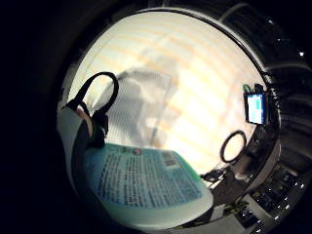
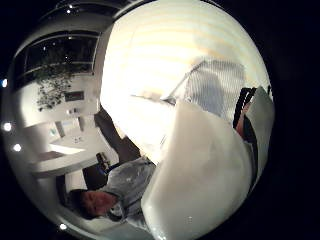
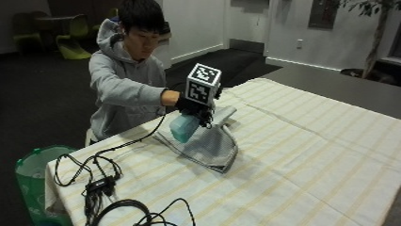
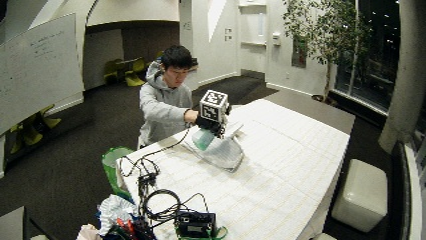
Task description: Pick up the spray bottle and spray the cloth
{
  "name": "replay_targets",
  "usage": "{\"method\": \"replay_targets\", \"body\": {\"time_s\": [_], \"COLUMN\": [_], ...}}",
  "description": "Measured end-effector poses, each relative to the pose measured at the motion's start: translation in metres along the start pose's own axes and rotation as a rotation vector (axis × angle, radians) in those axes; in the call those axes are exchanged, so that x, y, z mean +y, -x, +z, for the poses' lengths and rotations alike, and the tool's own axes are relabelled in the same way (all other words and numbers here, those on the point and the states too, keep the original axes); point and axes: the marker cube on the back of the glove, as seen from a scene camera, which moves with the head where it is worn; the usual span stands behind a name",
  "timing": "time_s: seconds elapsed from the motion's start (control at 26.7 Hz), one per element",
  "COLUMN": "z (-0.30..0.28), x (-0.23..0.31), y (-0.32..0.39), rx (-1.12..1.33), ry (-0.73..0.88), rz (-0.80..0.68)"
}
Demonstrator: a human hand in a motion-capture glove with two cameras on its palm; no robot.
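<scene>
While the gloved right hand (image 3: 193, 105) gripped the pale green spray bottle (image 3: 184, 128) tilted in the air, a grey cloth (image 3: 210, 147) lay crumpled just below it. Black cables (image 3: 100, 183) trailed nearer the table's end. Under everything stretched a cream striped tablecloth (image 3: 300, 155), with dark floor and white walls beyond.

The person sits at the table's far edge and stretches the right arm forward, the forearm about level in a grey sleeve. The gloved right hand (image 3: 196, 109) is raised above the table, its fingers curled around the spray bottle (image 3: 185, 127), which hangs tilted below the palm. The other hand is not visible.
</scene>
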Motion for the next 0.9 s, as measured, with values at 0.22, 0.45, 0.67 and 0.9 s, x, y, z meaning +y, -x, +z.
{"method": "replay_targets", "body": {"time_s": [0.22,0.45,0.67,0.9], "z": [0.047,0.048,0.018,0.013], "x": [-0.007,-0.004,0.006,0.012], "y": [0.007,0.012,0.017,0.017], "rx": [0.075,0.099,0.137,0.148], "ry": [0.085,0.086,0.047,0.039], "rz": [0.007,0.006,0.011,0.020]}}
